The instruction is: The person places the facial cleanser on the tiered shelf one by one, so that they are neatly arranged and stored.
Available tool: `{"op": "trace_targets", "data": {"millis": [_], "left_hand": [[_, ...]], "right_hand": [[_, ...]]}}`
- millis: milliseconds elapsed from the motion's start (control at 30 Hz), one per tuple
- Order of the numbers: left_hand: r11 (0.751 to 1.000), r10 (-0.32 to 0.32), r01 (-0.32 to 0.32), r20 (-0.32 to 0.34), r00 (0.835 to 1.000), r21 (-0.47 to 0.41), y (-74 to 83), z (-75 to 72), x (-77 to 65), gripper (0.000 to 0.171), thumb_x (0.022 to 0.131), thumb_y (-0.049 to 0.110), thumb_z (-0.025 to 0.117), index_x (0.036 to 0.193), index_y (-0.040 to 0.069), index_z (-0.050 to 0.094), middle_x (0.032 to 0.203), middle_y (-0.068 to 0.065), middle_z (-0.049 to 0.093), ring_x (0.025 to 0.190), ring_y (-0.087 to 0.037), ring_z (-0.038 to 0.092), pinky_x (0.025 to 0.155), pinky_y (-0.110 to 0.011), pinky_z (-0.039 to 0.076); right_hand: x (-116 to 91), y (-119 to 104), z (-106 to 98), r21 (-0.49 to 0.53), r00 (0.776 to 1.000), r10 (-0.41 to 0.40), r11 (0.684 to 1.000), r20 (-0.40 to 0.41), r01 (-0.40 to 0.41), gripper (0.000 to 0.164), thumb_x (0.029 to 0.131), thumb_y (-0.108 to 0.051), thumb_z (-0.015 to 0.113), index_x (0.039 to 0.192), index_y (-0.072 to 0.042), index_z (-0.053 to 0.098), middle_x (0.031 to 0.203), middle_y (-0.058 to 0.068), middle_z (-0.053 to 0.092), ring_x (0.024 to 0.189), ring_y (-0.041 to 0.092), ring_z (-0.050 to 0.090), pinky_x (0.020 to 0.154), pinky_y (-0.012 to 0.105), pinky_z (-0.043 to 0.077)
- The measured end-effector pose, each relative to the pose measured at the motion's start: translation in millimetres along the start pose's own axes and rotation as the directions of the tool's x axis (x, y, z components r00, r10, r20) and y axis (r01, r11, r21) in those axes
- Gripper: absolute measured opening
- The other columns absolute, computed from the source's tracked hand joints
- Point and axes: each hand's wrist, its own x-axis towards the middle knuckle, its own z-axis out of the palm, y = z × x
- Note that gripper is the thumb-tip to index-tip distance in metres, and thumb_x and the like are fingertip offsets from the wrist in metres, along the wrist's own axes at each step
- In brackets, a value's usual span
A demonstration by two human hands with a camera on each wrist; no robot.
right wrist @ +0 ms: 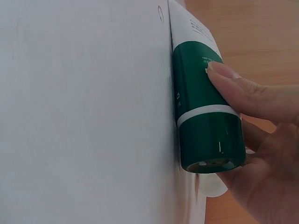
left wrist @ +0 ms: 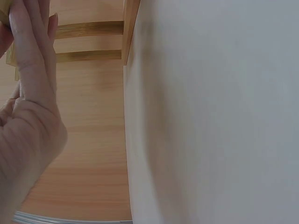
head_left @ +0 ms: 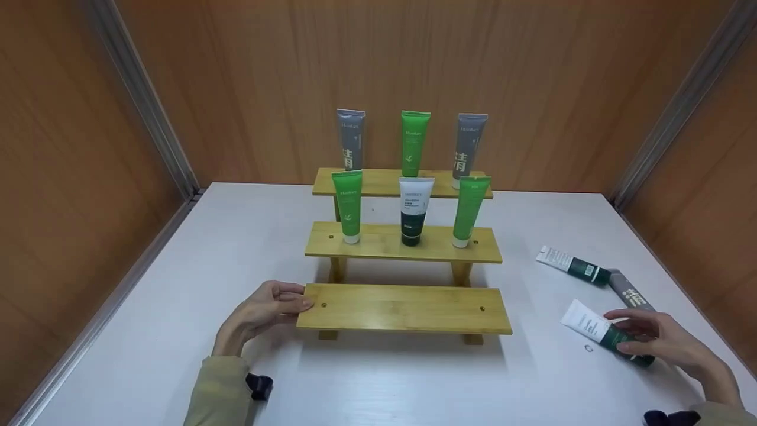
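My left hand (head_left: 263, 310) holds the left end of the lowest step of a bamboo display stand (head_left: 408, 307), thumb at its edge. In the left wrist view the fingers (left wrist: 32, 60) lie extended along the stand. My right hand (head_left: 671, 340) grips a white and dark green squeeze tube (head_left: 591, 325) that lies on the table at the right. The right wrist view shows the thumb on the green part of this tube (right wrist: 201, 84), its cap toward the camera. Just beyond lie another white and green tube (head_left: 573, 266) and a grey tube (head_left: 630, 290), partly hidden.
On the middle step stand a green tube (head_left: 349, 204), a white and black tube (head_left: 414, 210) and another green tube (head_left: 470, 210). The top step carries grey tubes (head_left: 352, 139) either side of a green tube (head_left: 415, 142). A small ring mark (head_left: 588, 348) shows on the white table (head_left: 378, 384). Wooden walls enclose it.
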Motion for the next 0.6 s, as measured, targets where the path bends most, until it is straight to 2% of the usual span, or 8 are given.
{"op": "trace_targets", "data": {"millis": [67, 233, 400, 533, 600], "left_hand": [[1.000, 0.002, -0.002, -0.002, 1.000, 0.000, 0.1, 0.1, -0.3, 0.075, 0.091, 0.017, 0.075, 0.142, -0.019, 0.035, 0.123, -0.016, 0.068, 0.102, -0.015, 0.071, 0.090, -0.030, 0.061], [1.000, 0.001, -0.001, -0.005, 1.000, 0.008, 0.9, 0.1, -0.6, 0.077, 0.090, 0.019, 0.075, 0.143, -0.020, 0.034, 0.122, -0.017, 0.068, 0.101, -0.016, 0.072, 0.090, -0.031, 0.062], [1.000, -0.003, 0.003, -0.006, 1.000, -0.012, 0.3, 0.7, -0.2, 0.077, 0.090, 0.018, 0.076, 0.142, -0.020, 0.033, 0.120, -0.015, 0.068, 0.100, -0.015, 0.072, 0.090, -0.031, 0.062], [1.000, 0.006, -0.005, 0.007, 1.000, -0.019, -0.1, 0.3, -0.1, 0.073, 0.090, 0.016, 0.076, 0.141, -0.019, 0.036, 0.116, -0.011, 0.070, 0.099, -0.014, 0.072, 0.089, -0.031, 0.062], [1.000, 0.009, -0.009, 0.014, 1.000, -0.021, 0.1, -0.1, -0.1, 0.070, 0.091, 0.016, 0.075, 0.140, -0.019, 0.039, 0.114, -0.010, 0.072, 0.099, -0.014, 0.073, 0.089, -0.030, 0.062]], "right_hand": [[-0.1, 0.4, 0.4, -0.001, 1.000, -0.002, 1.000, -0.007, 0.002, 0.064, 0.088, -0.016, 0.077, 0.139, 0.009, 0.049, 0.125, 0.020, 0.065, 0.095, -0.002, 0.061, 0.080, 0.016, 0.055], [-0.4, 0.6, 1.6, -0.002, 0.999, -0.012, 1.000, -0.030, 0.011, 0.062, 0.088, -0.017, 0.077, 0.139, 0.008, 0.051, 0.118, -0.008, 0.067, 0.095, -0.009, 0.058, 0.082, 0.013, 0.054], [-0.5, -1.6, 3.4, -0.001, 0.998, -0.011, 1.000, -0.057, 0.011, 0.064, 0.088, -0.017, 0.077, 0.141, 0.007, 0.051, 0.118, -0.017, 0.064, 0.097, -0.014, 0.055, 0.084, 0.011, 0.052], [0.9, -6.3, 5.3, 0.003, 0.997, -0.043, 0.999, -0.066, 0.043, 0.065, 0.089, -0.015, 0.076, 0.142, 0.008, 0.049, 0.114, -0.031, 0.056, 0.098, -0.015, 0.053, 0.084, 0.009, 0.050], [2.3, -9.2, 6.2, 0.001, 0.996, -0.058, 0.998, -0.071, 0.058, 0.065, 0.088, -0.014, 0.076, 0.142, 0.009, 0.048, 0.114, -0.035, 0.053, 0.098, -0.015, 0.052, 0.084, 0.008, 0.050]]}}
